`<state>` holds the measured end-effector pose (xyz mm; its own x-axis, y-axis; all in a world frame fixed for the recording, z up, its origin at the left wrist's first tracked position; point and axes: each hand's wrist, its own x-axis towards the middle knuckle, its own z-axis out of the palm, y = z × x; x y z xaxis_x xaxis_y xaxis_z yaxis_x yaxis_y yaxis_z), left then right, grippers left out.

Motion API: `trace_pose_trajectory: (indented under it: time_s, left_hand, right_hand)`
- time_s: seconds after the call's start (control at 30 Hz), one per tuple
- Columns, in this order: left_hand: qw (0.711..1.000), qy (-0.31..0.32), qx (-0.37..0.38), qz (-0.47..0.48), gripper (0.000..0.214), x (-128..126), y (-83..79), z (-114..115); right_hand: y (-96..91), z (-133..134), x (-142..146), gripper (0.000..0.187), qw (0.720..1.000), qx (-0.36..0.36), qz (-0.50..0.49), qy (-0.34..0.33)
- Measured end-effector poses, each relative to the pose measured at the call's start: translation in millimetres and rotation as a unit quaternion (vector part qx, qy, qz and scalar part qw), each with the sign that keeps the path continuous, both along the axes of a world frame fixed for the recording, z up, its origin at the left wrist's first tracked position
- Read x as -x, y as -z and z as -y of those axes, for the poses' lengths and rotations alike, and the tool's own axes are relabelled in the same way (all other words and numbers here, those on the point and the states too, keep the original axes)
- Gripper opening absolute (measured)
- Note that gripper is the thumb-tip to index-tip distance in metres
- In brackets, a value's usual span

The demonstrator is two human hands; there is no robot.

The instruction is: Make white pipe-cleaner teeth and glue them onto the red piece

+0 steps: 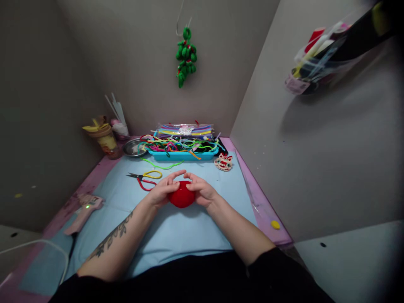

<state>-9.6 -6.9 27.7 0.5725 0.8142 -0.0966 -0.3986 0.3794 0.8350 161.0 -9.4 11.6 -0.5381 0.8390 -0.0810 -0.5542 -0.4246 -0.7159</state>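
Observation:
A round, smooth-looking red ball is held between my two hands over the blue cloth. Its material is hard to make out. My left hand grips its left side, thumb on the upper front and index finger reaching past the top. On the other side, my right hand closes around it, thumb pressed near the top. Just left of my left hand lie scissors with one yellow and one red handle loop, blades apart and pointing left.
A blue tray of tangled pipe cleaners stands behind my hands, beside a metal dish. A pink glue gun lies at left. A cream-and-red crafted piece sits right of the tray. Green crafted pieces hang from a hook.

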Motion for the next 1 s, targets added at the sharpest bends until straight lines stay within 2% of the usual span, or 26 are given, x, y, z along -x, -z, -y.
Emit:
trace_pose_trajectory:
  time_s: [0.13, 0.33, 0.53, 0.63, 0.77, 0.83, 0.93, 1.0]
  left_hand:
    - [0.999, -0.036, 0.023, -0.016, 0.062, 2.4, 4.1, -3.9]
    - [0.997, -0.060, 0.033, -0.037, 0.056, 0.7, 3.1, -4.4]
    - [0.997, -0.056, 0.050, -0.014, 0.061, -3.8, 3.6, -2.0]
    - [0.996, -0.058, 0.067, -0.017, 0.061, -4.0, 4.9, -2.3]
    - [0.991, -0.070, 0.111, -0.017, 0.044, -1.6, 8.2, -7.3]
    - [0.990, -0.051, 0.132, 0.009, 0.041, 0.2, 10.3, -10.9]
    - [0.991, -0.016, 0.120, 0.059, 0.043, 1.5, 12.4, -13.8]
    - [0.993, -0.023, 0.088, 0.078, 0.041, 0.8, 12.8, -13.5]
  right_hand:
    - [2.6, -3.8, -3.2, 0.043, 0.999, 0.044, 0.006, 0.028]
    - [3.8, -5.0, -2.6, 0.025, 0.997, 0.062, -0.011, 0.049]
    - [2.6, 0.2, 0.5, 0.040, 1.000, 0.025, -0.001, 0.003]
    - [4.6, -0.5, 0.6, 0.040, 1.000, 0.029, 0.003, 0.003]
    - [9.4, -7.3, -0.3, 0.025, 0.996, 0.075, -0.011, 0.043]
    - [10.4, -11.1, -0.4, 0.018, 0.991, 0.099, -0.042, 0.073]
    - [10.2, -14.8, -0.2, 0.022, 0.986, 0.103, -0.084, 0.101]
    - [10.5, -16.0, -0.3, 0.027, 0.986, 0.095, -0.093, 0.104]
